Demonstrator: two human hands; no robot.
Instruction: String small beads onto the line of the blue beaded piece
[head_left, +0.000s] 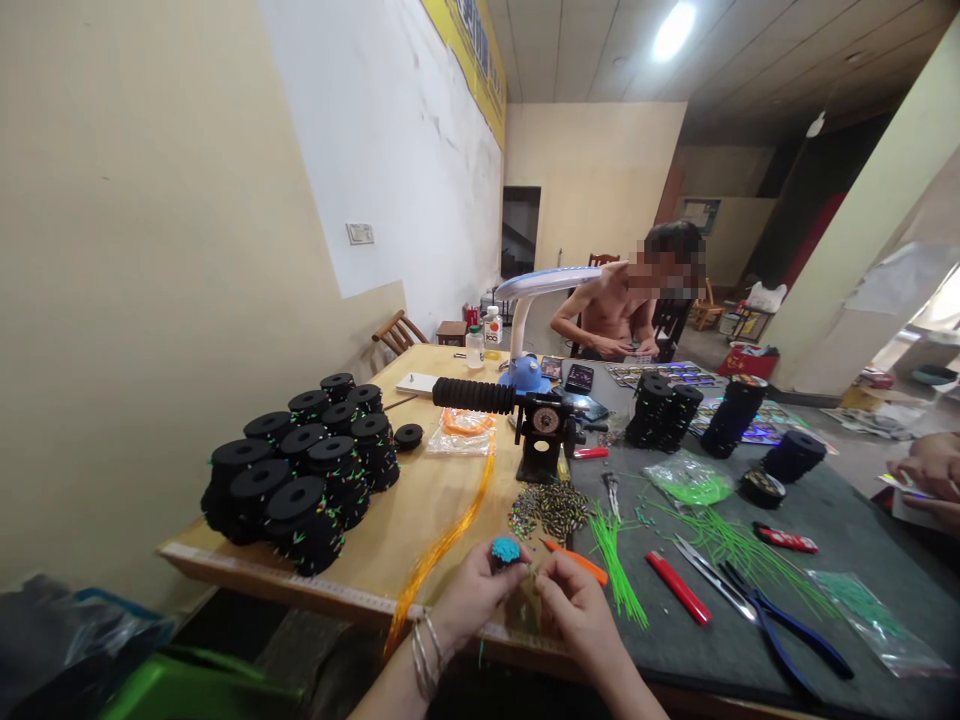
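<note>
I can't tell if right hand (pixel 571 592) holds anything beside blue bundle (pixel 505 550); co-worker's hand (pixel 934 468), far right of it, cropped.

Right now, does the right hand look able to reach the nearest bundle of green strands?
Probably yes. The green bundle lies just beside the right hand, with only the orange tool partly between. However, this hand seems pinched shut, so it may need to open first.

Surface (pixel 379 540): front bare between black spools (pixel 322 452), orange strands (pixel 452 543). Obstacles: black dial stand (pixel 540 440) ahead; green strands (pixel 621 578), pliers (pixel 756 597) right of right hand (pixel 572 595).
</note>
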